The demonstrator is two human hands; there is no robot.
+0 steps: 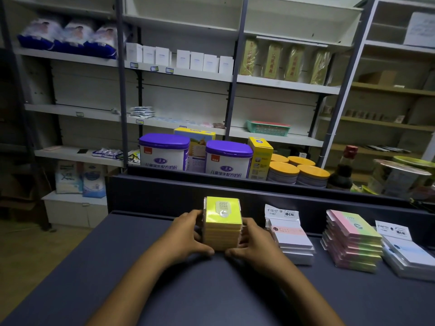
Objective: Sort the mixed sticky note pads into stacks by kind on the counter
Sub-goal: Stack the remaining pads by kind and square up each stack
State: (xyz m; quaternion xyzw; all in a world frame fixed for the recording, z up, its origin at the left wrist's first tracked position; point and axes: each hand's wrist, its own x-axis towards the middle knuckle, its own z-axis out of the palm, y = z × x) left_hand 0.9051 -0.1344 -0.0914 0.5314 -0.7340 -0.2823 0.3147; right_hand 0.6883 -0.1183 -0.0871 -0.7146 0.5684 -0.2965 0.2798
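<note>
Shop interior, dim light, metal shelving across the back wall. Dark grey desk in the foreground with a raised ledge along its far edge.

Stack of yellow sticky note pads stands at desk centre, close to the ledge, top pad labelled "2207". Left hand presses against the stack's left side, fingers curled round it, thumb low at the front corner. Right hand mirrors it on the right side, fingers wrapped on the edge, thumb near the front base. Both grips narrow, clamped on the yellow stack from opposite sides. Stack sits on the desk, roughly squared.

To the right, three more stacks in a row, apart from each other: white pads with pink band in hanging packets, nearest the right hand; pink and green pads, tallest of the three; white pads with blue print at the frame's right edge.

Behind the ledge: two purple-lidded milk powder tins, yellow boxes, orange-lidded tubs, a dark bottle. Green basket on a mid shelf, white boxes on an upper shelf.
</note>
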